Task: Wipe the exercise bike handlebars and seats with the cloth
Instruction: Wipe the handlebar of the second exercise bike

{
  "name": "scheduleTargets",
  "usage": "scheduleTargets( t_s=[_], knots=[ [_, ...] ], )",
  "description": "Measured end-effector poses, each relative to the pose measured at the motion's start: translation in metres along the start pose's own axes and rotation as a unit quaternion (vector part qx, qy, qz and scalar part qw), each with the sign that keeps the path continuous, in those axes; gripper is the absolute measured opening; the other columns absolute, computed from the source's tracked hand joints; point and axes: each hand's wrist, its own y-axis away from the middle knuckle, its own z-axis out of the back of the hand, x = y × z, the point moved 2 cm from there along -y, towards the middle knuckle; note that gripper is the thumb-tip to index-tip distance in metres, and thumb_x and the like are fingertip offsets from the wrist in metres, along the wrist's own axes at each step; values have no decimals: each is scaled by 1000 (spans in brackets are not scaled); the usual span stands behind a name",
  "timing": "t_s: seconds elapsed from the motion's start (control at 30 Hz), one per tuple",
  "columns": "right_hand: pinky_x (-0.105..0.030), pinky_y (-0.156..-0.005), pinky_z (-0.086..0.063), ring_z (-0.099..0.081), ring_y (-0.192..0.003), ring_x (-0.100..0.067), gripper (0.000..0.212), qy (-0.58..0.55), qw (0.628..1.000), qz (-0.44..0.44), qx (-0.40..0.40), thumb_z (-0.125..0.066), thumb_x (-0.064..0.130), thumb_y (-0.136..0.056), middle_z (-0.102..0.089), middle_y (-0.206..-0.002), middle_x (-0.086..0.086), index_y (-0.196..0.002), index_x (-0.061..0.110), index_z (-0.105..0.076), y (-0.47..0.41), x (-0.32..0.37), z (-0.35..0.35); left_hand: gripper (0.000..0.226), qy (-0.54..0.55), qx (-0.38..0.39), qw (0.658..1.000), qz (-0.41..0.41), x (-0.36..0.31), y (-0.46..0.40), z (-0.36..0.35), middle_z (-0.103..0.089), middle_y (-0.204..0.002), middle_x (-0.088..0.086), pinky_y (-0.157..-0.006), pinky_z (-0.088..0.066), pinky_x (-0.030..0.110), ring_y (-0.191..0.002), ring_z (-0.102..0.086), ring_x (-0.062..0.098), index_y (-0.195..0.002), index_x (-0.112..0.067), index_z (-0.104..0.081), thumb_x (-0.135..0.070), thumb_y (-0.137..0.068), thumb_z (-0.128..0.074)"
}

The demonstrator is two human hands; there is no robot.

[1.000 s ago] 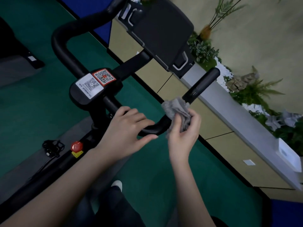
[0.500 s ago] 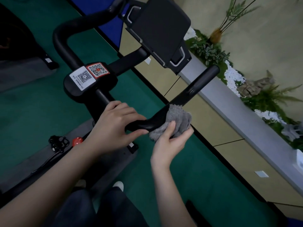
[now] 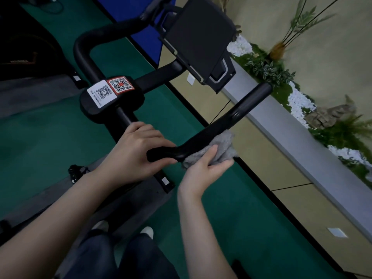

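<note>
On the left side of the view the black handlebar (image 3: 84, 57) bends in a loop up toward the top, over green floor (image 3: 40, 137). Next to the right sits the centre block w/ two QR stickers (image 3: 110, 90) on top, and behind it the dark tablet holder (image 3: 199, 37).

In the middle, the left hand (image 3: 133, 152) lies palm down over the low horizontal part of the bar – fingers wrapped closed round it, thumb under, forearm coming from bottom left.

The right grip (image 3: 231, 119) of the handlebar has its long axis diagonal: it goes from the bend near the hands up to the right, free end pointing to the grey ledge (image 3: 302, 141) w/ plants.

Just under this bend is the grey cloth (image 3: 219, 148), bunched, touching the bar's lower side. The right hand (image 3: 203, 168) holds it from below – thumb on top of the cloth, fingers closed under it, wrist bent back, forearm rising from the bottom edge.
</note>
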Motion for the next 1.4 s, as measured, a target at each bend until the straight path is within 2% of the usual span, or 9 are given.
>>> scheduleTargets(
  t_s=[0.13,0.2,0.37,0.57,0.73,0.87,1.0,1.2,1.4],
  knots=[
    [-28,-88,-51,-63,-100,-7,11,-28,996,-83,35,-47,20,-101,-60,-112,0,-112,18,-48,17,-6,3,35,-7,3,1000,8,-1,-1,-1,-65,-88,-15,-92,-31,31,-84,-58,10,-100,-28,-70,-55,-82,-58],
    [-33,-92,-51,-63,-104,-15,15,-46,992,-116,31,-46,20,-101,-60,-116,-5,-116,14,-48,6,-7,-1,35,-9,0,1000,10,-2,-1,-1,-64,-88,-16,-94,-32,33,-84,-58,9,-100,-28,-70,-55,-82,-58],
    [-20,-78,-48,-64,-90,-6,12,-34,991,-128,36,-43,21,-103,-62,-105,1,-109,14,-51,5,-8,-2,36,-13,-5,1000,16,-4,-1,-1,-63,-86,-16,-95,-31,33,-83,-57,11,-99,-27,-70,-55,-82,-57],
    [-34,-82,-54,-68,-86,-15,14,-26,987,-142,72,-46,15,-101,-68,-98,-7,-105,5,-55,1,-16,2,36,-13,-6,1000,14,-6,0,0,-63,-85,-16,-95,-34,35,-82,-57,10,-100,-27,-70,-55,-82,-58],
    [-21,-69,-50,-66,-76,-7,13,-11,985,-106,133,-48,8,-99,-68,-85,0,-95,9,-60,0,-15,12,35,-8,-14,1000,20,-6,0,0,-64,-86,-16,-96,-36,37,-84,-56,8,-101,-28,-71,-55,-81,-60],
    [-21,-65,-49,-63,-72,-6,12,4,974,-119,192,-52,5,-96,-68,-79,3,-91,8,-63,9,-20,26,34,-12,-20,999,22,-7,0,0,-64,-87,-16,-98,-33,33,-86,-56,6,-100,-28,-71,-54,-81,-60],
    [-22,-64,-51,-63,-68,-8,19,-18,972,-154,176,-52,1,-95,-67,-77,0,-83,11,-63,-14,-17,18,33,-11,-19,999,24,-7,0,0,-64,-87,-17,-98,-31,30,-85,-53,1,-99,-29,-71,-54,-81,-60],
    [-21,-58,-44,-50,-67,-14,20,-1,957,-159,242,-54,1,-94,-56,-73,-6,-77,5,-61,-4,-20,21,35,-12,-14,999,34,-8,0,1,-64,-88,-18,-99,-32,34,-87,-56,3,-99,-29,-71,-55,-80,-60],
    [-31,-66,-48,-54,-69,-19,21,-23,974,-151,170,-54,-2,-93,-60,-75,-8,-75,8,-61,-23,-13,21,35,-6,-5,999,31,-6,0,0,-64,-87,-16,-99,-30,33,-85,-58,8,-100,-29,-70,-55,-81,-59]
  ],
)
